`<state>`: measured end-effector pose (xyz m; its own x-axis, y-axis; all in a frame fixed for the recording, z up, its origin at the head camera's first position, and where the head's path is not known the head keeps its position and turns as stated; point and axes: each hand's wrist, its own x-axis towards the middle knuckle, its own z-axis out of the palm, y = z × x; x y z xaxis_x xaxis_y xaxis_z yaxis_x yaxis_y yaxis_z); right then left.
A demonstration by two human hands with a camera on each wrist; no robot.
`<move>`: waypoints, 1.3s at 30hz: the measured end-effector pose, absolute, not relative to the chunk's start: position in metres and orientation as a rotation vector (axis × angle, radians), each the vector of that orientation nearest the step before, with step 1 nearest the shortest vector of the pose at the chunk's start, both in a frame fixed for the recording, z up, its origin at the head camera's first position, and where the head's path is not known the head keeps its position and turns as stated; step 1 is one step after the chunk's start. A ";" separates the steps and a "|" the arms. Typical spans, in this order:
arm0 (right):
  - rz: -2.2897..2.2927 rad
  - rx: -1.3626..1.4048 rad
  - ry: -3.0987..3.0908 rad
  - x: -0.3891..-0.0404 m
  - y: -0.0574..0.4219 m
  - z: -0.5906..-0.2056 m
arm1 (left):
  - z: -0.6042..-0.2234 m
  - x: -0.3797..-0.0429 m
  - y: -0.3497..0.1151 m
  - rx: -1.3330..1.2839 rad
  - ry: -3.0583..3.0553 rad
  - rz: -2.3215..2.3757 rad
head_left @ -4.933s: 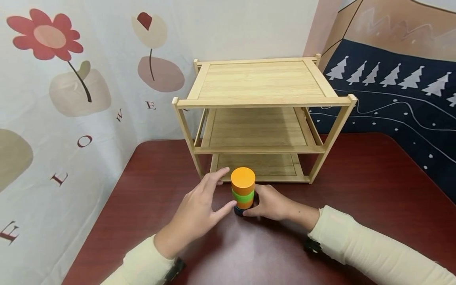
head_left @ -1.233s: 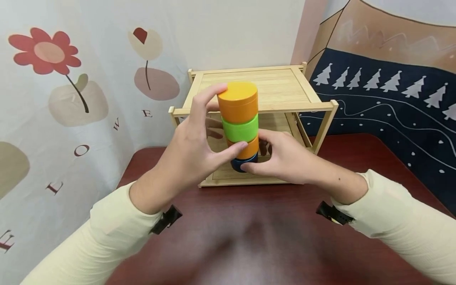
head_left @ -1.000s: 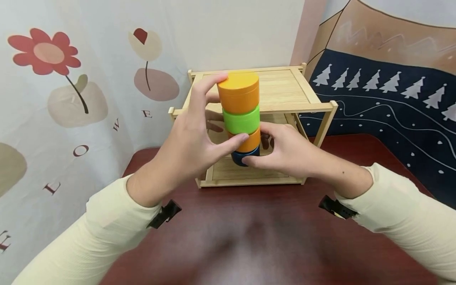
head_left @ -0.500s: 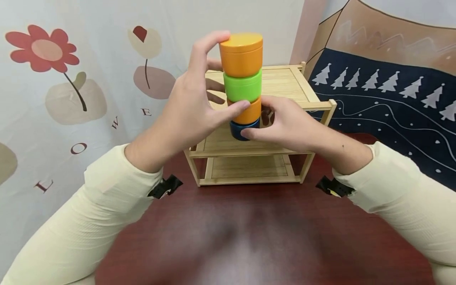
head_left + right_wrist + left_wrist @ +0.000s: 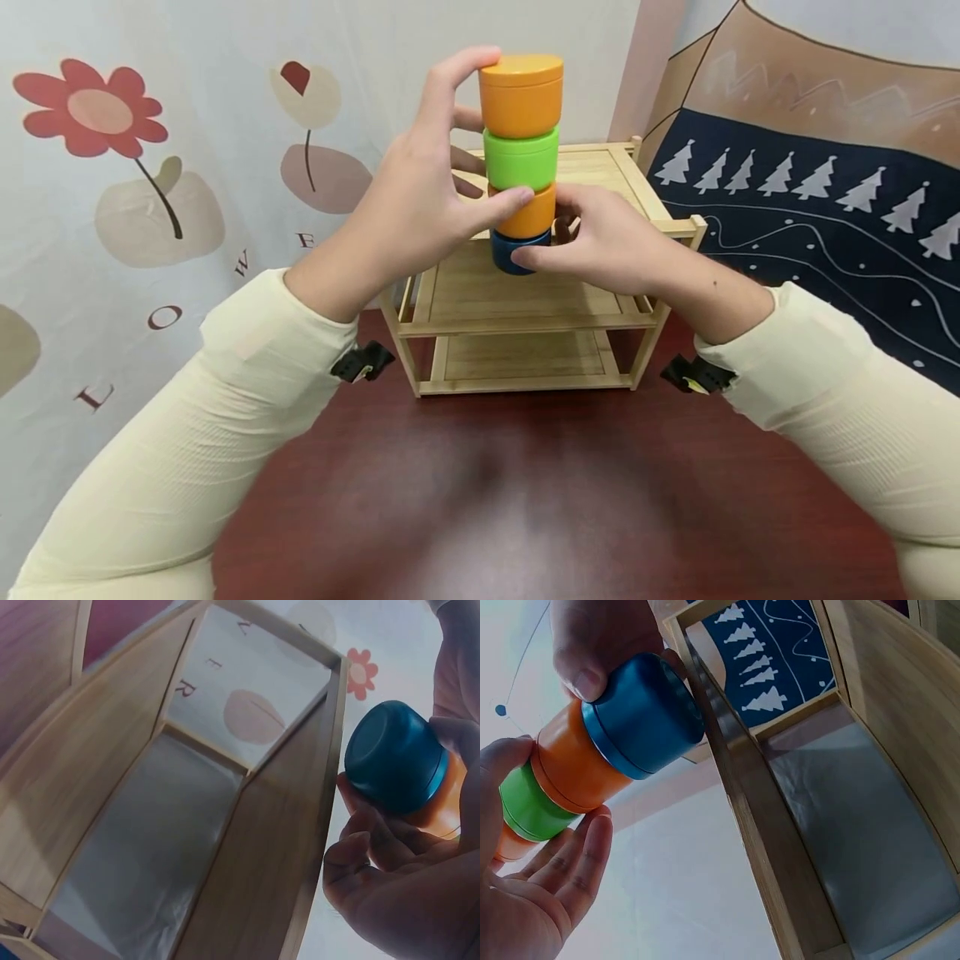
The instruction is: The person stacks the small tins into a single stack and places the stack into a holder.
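Note:
An upright stack of small round tubs with lid seams is held up in front of the wooden shelf in the head view. From the top come an orange tub (image 5: pixel 521 100), a green tub (image 5: pixel 521 160), a second orange tub (image 5: pixel 534 215) and a blue tub (image 5: pixel 501 250). My left hand (image 5: pixel 420 183) grips the stack from the left, index fingertip on the top rim and thumb across the lower orange tub. Low on the right, my right hand (image 5: pixel 618 246) pinches the blue tub (image 5: pixel 394 757), thumb in front; its other fingers are partly hidden behind.
The three-tier wooden shelf (image 5: pixel 525 323) stands on the dark red table (image 5: pixel 480 500), its top tier partly hidden behind the hands and stack. A flower-printed cloth (image 5: pixel 247 150) hangs at the left and back, a navy tree-printed one (image 5: pixel 810 217) at the right.
My right hand has lifted the stack off the table, and my left hand has come to grip it too. Over the last second both hands raised it higher, lately shifting slightly right.

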<state>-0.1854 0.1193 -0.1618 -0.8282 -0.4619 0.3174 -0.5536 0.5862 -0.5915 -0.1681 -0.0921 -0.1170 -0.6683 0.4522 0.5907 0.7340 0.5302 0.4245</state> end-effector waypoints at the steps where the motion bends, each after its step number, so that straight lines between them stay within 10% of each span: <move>1: 1.060 0.848 -2.680 -0.187 0.120 -0.161 | -0.116 -0.170 -0.092 -0.977 -2.365 -0.935; 39: 1.100 0.755 -2.768 -0.233 0.117 -0.147 | -0.107 -0.223 -0.082 -0.935 -2.436 -1.027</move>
